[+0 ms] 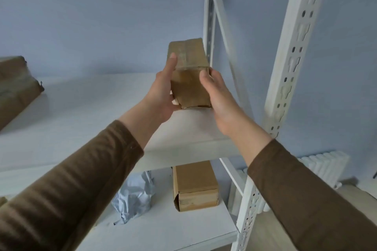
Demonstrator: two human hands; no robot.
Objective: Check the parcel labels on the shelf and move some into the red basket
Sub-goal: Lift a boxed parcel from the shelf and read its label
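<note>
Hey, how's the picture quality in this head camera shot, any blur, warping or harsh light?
Head view: soft, even, bluish light, no glare; faint shadows on the white upper shelf board. Wide-angle warping bends the white perforated metal upright. Motion blur smears the brown sleeves and the thin diagonal brace. The small brown cardboard box, held by the left hand and right hand, is fairly sharp, with no label readable.

We reach both brown-sleeved arms up and forward. Our left hand (163, 96) grips one side of what we hold, thumb lying flat along its top; our right hand (219, 100) clasps the opposite side, fingers wrapped behind.
</note>
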